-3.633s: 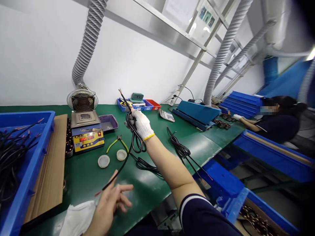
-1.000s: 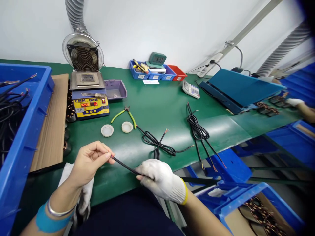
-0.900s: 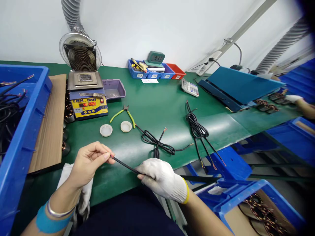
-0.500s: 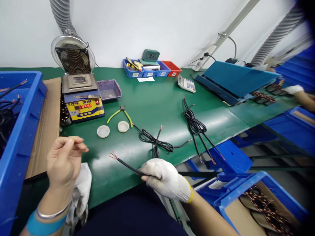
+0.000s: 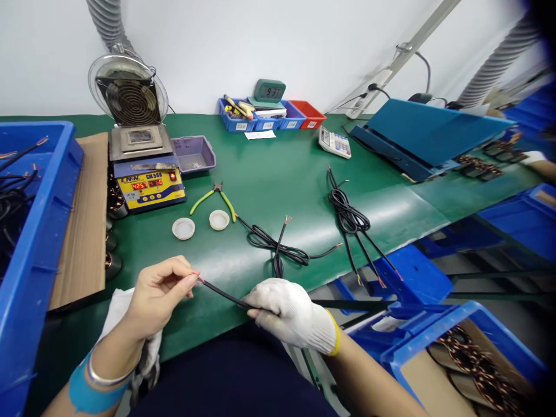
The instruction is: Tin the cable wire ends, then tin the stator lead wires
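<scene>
My right hand (image 5: 292, 313), in a white glove, is closed around a black cable (image 5: 221, 294) near the table's front edge. My bare left hand (image 5: 158, 294) pinches the thin coloured wires at the cable's stripped tip. Two more bundles of black cable lie on the green mat: one just beyond my hands (image 5: 278, 251), one further right (image 5: 350, 217). A white glove (image 5: 119, 307) lies under my left wrist.
A solder pot with a yellow panel (image 5: 145, 174) and a fan stands at back left, with green-handled cutters (image 5: 215, 198) and two white caps (image 5: 183, 228) near it. A blue bin of cables (image 5: 39, 231) is at left. Another person's gloved hand (image 5: 535, 157) works at far right.
My left hand let go of the cable tip and drew back left half a second ago; it has now returned and pinches the tip's wires. My right hand kept its hold.
</scene>
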The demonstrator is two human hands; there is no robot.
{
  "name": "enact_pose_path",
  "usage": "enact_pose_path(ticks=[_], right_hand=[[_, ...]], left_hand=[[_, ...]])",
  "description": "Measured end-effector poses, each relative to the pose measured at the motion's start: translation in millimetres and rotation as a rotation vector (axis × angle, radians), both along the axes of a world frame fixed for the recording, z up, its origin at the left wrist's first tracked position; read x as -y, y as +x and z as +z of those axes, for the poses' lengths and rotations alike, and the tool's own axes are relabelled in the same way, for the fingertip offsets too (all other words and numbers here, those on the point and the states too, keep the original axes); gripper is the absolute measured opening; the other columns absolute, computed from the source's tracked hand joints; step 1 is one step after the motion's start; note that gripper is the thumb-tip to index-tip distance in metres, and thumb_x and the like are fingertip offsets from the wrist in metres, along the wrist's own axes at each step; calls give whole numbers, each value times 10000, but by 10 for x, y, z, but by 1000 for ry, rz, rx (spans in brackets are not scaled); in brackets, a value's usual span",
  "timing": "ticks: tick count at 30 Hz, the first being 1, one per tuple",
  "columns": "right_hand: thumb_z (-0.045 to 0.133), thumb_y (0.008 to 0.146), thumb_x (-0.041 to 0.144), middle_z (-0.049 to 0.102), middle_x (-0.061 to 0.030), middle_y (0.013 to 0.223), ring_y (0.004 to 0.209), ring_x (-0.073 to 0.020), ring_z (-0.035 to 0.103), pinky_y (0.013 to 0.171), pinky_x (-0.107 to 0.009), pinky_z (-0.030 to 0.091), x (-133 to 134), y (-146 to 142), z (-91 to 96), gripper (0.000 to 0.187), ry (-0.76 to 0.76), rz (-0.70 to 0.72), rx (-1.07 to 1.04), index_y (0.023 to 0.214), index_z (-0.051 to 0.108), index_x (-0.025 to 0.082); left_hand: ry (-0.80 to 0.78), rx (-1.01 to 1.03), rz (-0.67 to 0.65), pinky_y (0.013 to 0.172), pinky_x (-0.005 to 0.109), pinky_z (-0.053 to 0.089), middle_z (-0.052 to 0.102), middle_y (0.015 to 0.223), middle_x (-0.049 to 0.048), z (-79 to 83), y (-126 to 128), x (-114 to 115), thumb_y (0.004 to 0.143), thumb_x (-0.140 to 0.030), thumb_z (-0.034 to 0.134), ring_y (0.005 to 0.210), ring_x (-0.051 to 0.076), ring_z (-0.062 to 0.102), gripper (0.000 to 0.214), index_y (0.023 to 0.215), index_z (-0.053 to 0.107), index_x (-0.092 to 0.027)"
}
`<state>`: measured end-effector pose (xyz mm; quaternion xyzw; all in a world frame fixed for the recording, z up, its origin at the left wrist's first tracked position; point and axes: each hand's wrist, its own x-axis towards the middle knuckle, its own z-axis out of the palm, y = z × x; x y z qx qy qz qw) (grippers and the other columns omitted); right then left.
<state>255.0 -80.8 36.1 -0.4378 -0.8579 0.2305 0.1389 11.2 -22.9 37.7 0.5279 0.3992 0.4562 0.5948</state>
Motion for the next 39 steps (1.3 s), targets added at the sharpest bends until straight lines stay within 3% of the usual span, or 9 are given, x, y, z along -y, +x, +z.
enact_pose_path(ticks=[7,13,14,15,17,20,23,31,39], right_hand=[[417,904,295,647,-35,748,701,-132,599,668,-244,449,-7,-17,38,270,26,-15,-38,960,655,180],[463,887,261,657,-23,785,746,-126,615,707,-235,460,-3,44,78,213,7,4,-99,954,651,185],[467,886,257,658,-22,789,749,-124,615,708,-231,460,3,59,74,207,-7,-4,-103,952,650,184],[468,887,257,657,-23,790,751,-123,614,710,-229,459,10,73,69,206,-20,-14,-104,952,649,183],[463,891,265,654,-26,788,752,-122,610,717,-230,458,18,88,55,213,-39,-23,-94,958,647,183],[456,894,283,651,-34,781,750,-127,607,717,-234,455,19,79,32,230,-46,-16,-81,966,649,180],[459,891,289,653,-40,785,753,-132,609,710,-235,451,14,46,3,237,-46,-1,-70,975,652,181],[432,895,293,649,-39,764,717,-136,603,675,-238,437,10,-54,22,259,-15,40,-34,966,653,176],[392,921,316,641,-52,763,749,-130,600,728,-236,442,-2,-64,141,288,43,50,-26,963,641,177]], left_hand=[[120,13,84,530,262,427,533,560,7,-64,60,65,770,-169,637,548,127,508,154,620,640,-208],[32,425,424,488,212,398,498,611,-42,25,-87,-78,752,-156,652,513,79,439,113,668,630,-227],[12,432,429,484,210,403,502,623,-41,27,-109,-98,750,-164,655,514,79,445,101,673,626,-224],[-1,411,388,475,214,410,515,637,-34,20,-122,-107,748,-193,660,514,83,457,76,683,629,-217],[-65,317,178,457,224,424,540,653,-13,-21,-114,-86,734,-259,681,514,98,491,69,751,651,-200],[-119,186,-141,446,212,432,585,702,19,-95,-54,-3,694,-274,730,515,99,521,254,920,665,-178],[-92,147,-200,449,194,419,581,728,10,-125,1,53,766,-210,665,485,65,512,82,844,667,-183],[59,118,-39,463,218,390,515,568,-22,-129,15,78,808,-148,610,490,85,496,201,610,582,-169],[23,281,254,441,214,354,487,517,-29,-23,42,48,807,-203,613,434,65,420,278,537,565,-155]])
